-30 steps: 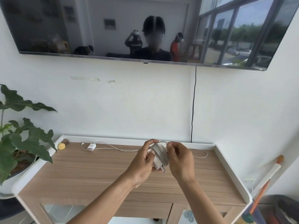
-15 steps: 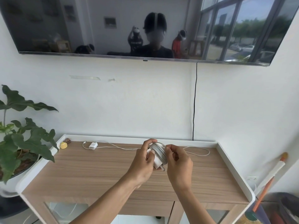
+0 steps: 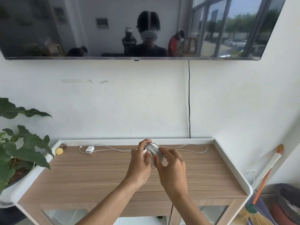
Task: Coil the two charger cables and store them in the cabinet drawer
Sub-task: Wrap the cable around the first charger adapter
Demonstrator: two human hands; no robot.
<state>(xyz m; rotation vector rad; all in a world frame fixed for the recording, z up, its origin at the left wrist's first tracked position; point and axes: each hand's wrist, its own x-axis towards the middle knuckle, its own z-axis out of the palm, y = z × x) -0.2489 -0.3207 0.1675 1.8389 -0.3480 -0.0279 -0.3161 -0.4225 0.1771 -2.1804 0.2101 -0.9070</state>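
My left hand (image 3: 140, 157) grips a white charger brick with its cable wound round it in several turns, the coiled charger (image 3: 153, 151), held just above the wooden cabinet top (image 3: 97, 174). My right hand (image 3: 172, 164) touches the coil's right side with its fingertips. A loose stretch of white cable (image 3: 194, 147) loops off to the right along the back edge. A second white charger (image 3: 89, 149) lies flat at the back left, its thin cable running towards my hands.
A small yellow object (image 3: 59, 151) sits in the back-left corner. A potted plant (image 3: 19, 153) stands left of the cabinet. A broom (image 3: 266, 172) leans at the right. A black cord (image 3: 189, 98) hangs from the wall-mounted TV (image 3: 129, 26). The cabinet has a raised white rim (image 3: 230, 161).
My right hand has shifted down and round the coil. The loose cable loop on the right lies stretched out longer along the back edge. My view has moved slightly closer.
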